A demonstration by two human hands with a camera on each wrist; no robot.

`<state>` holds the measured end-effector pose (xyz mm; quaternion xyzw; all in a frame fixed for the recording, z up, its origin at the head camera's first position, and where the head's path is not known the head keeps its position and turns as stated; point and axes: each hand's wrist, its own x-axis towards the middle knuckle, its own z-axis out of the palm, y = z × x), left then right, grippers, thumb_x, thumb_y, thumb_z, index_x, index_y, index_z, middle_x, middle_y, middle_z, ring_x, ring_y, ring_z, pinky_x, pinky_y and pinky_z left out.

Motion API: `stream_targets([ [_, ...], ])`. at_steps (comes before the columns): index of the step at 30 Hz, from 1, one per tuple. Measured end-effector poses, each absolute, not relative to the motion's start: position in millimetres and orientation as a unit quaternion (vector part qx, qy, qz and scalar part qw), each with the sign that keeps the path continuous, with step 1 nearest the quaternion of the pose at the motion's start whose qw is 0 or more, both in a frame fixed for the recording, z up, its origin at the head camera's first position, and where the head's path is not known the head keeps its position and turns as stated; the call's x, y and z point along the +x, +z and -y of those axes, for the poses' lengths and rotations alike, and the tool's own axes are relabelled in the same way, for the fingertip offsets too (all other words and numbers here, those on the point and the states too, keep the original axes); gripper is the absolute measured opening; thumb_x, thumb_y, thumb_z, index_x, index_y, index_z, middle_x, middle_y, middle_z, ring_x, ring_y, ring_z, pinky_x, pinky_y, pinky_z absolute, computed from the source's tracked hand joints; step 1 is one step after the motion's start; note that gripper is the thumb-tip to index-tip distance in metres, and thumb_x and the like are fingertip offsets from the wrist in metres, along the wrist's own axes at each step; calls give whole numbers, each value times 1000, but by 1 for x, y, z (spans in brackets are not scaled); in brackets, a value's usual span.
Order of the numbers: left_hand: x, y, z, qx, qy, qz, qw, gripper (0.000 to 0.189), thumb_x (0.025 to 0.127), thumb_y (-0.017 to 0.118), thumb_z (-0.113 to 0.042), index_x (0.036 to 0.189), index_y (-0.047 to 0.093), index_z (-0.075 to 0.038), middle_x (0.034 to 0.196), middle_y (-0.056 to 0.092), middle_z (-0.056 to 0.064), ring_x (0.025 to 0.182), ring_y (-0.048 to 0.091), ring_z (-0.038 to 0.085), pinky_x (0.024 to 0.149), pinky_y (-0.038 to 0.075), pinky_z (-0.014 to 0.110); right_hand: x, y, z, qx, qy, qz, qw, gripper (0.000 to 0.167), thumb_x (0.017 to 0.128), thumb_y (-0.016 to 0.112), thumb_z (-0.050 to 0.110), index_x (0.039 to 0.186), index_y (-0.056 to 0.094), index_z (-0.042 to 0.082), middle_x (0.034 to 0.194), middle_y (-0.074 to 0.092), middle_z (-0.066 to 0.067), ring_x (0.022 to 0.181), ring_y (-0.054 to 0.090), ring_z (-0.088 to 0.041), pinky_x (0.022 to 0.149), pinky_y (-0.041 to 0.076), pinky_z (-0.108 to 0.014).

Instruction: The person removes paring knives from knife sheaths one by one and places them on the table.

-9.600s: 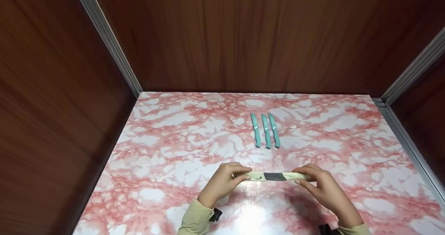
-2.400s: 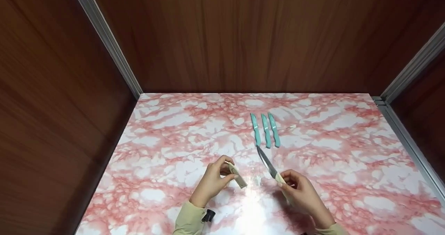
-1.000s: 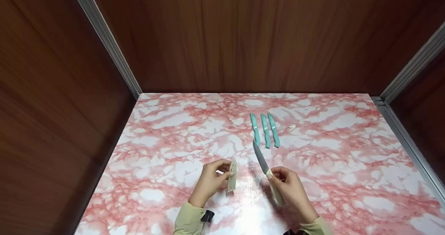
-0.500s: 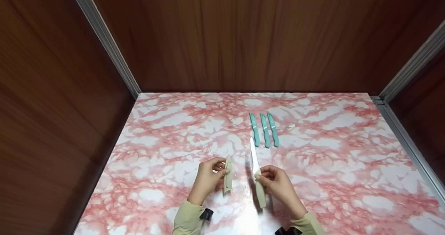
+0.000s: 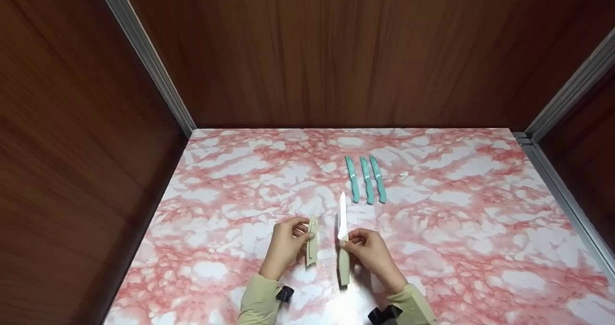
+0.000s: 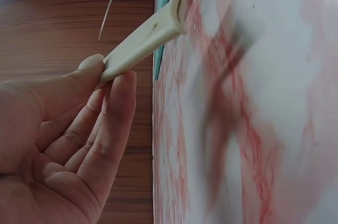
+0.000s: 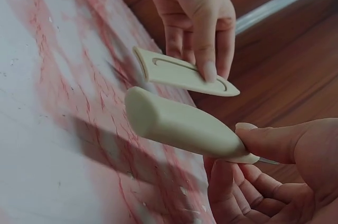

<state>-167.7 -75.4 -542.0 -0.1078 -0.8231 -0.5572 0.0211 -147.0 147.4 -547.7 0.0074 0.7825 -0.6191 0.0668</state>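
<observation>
My left hand (image 5: 284, 243) pinches a cream knife sheath (image 5: 312, 243) between thumb and fingers, its pointed end away from me. In the left wrist view the mouth of the sheath (image 6: 150, 34) shows as a slot at its wide end. My right hand (image 5: 372, 250) pinches a knife by its cream handle (image 5: 344, 267), near where the blade begins. The bare, shiny blade (image 5: 342, 214) points away from me, roughly parallel to the sheath and a little to its right. In the right wrist view the handle (image 7: 182, 126) fills the middle, with the sheath just beyond it.
Three teal knives (image 5: 367, 181) lie side by side on the red-and-white marbled table (image 5: 230, 171), beyond the right hand. Brown wood panels (image 5: 336, 51) rise behind and at both sides, joined by metal corner strips (image 5: 149, 56).
Earlier the blade sat in the sheath; the two are now apart. Over the last second the right hand has swung the knife leftward and straighter; the left hand has shifted slightly left with the sheath.
</observation>
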Motion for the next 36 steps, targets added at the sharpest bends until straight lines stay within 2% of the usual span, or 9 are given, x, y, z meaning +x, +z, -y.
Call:
stream_targets([
  [4,-171,-543,77,-102,-547,831,19,28,81,76,-5,107,68,1,79,66,4,68,63,15,55,53,25,-152,-551,-143,14,-617,-783,69,22,80,77,9,89,63,-5,73,60,-6,58,55,-13,47,49,-27],
  [10,-178,-544,77,-93,-535,840,17,29,82,75,-7,109,67,0,82,66,3,69,63,14,58,53,26,-159,-553,-132,-1,-606,-793,58,25,79,77,9,93,63,-6,72,61,-5,59,54,-12,50,47,-24],
  [16,-188,-549,76,-90,-534,840,27,26,82,75,-5,105,67,1,81,65,3,69,62,13,61,53,26,-166,-554,-125,-7,-598,-799,66,26,80,77,11,96,63,-4,71,62,-4,53,55,-16,44,46,-28],
  [24,-196,-557,75,-75,-550,831,15,23,80,76,0,100,67,5,76,64,5,61,61,13,51,53,25,-171,-558,-121,-10,-613,-786,81,27,80,77,10,96,60,-5,69,61,-5,49,53,-13,42,44,-25],
  [32,-201,-558,75,-55,-551,833,-2,21,80,74,3,100,67,7,76,64,7,57,61,13,48,52,27,-174,-566,-117,-19,-603,-795,64,26,78,77,7,95,63,-6,69,61,-3,52,52,-10,46,44,-22],
  [36,-203,-557,76,-54,-531,846,6,20,79,74,3,97,68,6,75,64,6,58,60,12,51,52,26,-175,-567,-115,-25,-601,-797,61,26,78,77,6,94,63,-7,69,61,-3,52,52,-9,45,43,-22],
])
